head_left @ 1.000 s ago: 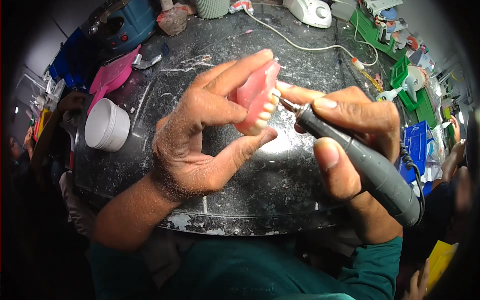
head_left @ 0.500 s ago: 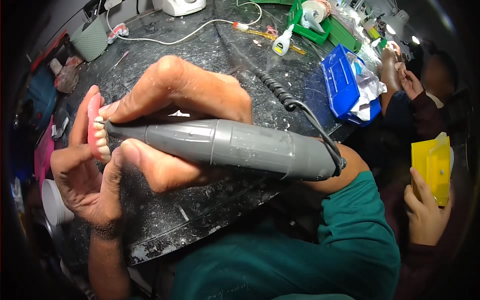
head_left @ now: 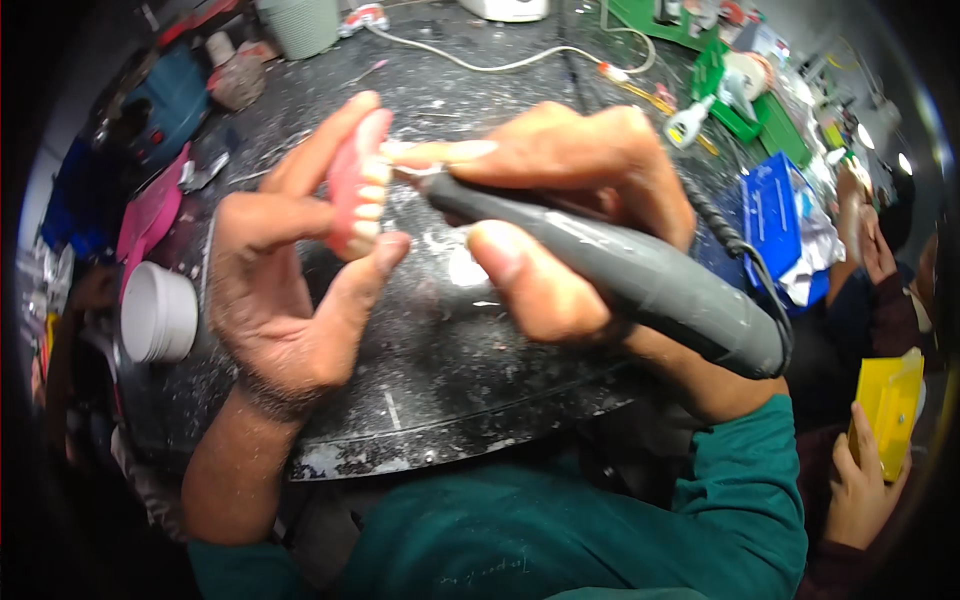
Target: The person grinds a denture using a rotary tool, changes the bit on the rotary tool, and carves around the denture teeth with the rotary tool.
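My left hand (head_left: 280, 290) grips a pink denture (head_left: 350, 190) with a row of pale teeth facing right, fingers at its top and back and thumb by its lower end. My right hand (head_left: 570, 150) is closed round a grey rotary handpiece (head_left: 650, 280) with a coiled black cord (head_left: 720, 225). The handpiece's nose points left at the upper teeth; motion blur hides whether the bit touches them. A fingertip of my right hand reaches close to the denture. A white tub (head_left: 157, 320) stands left of my left hand.
Dusty black table (head_left: 390, 440); pink scoop (head_left: 150, 215), blue machine (head_left: 165, 100) and mesh cup (head_left: 295, 25) at left and back; white squeeze bottle (head_left: 687, 125), green trays (head_left: 780, 125) and blue bin (head_left: 765, 215) at right. Another person's hand (head_left: 860, 495) holds a yellow folder (head_left: 890, 395) at lower right.
The view swung right, then partly back. The handpiece lay nearly level half a second ago and now tilts down toward its rear, less steeply than a second ago. Both grips persist.
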{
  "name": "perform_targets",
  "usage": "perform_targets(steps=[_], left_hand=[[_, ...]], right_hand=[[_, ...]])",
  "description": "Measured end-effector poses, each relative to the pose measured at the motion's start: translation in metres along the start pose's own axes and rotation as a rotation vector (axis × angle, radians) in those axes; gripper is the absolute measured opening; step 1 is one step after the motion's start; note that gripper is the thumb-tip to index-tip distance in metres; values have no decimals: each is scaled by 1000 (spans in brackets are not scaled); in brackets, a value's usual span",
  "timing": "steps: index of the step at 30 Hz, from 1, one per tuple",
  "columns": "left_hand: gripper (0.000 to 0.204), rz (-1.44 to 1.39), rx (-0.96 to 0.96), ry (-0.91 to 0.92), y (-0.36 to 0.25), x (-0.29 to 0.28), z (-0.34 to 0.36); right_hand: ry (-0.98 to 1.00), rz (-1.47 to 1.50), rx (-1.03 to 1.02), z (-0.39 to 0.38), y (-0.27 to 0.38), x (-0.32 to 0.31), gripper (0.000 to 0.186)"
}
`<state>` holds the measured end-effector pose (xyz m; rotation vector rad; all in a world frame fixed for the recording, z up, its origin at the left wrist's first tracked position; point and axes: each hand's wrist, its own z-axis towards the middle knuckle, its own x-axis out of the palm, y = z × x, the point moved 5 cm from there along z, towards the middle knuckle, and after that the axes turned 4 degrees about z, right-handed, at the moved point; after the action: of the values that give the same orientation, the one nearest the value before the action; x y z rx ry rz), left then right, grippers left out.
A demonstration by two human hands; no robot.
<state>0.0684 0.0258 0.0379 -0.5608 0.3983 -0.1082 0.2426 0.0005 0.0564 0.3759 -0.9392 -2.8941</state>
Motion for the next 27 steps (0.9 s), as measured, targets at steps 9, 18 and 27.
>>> perform_targets(steps=[9, 18, 27], left_hand=[[35, 80, 11, 42, 1, -3, 1], [37, 78, 33, 25, 0, -2, 3], [37, 57, 15, 14, 0, -3, 1]], right_hand=[[6, 31, 17, 1, -5, 1, 31], [-4, 3, 70, 0, -3, 1, 33], [18, -16, 70, 0, -2, 2, 32]])
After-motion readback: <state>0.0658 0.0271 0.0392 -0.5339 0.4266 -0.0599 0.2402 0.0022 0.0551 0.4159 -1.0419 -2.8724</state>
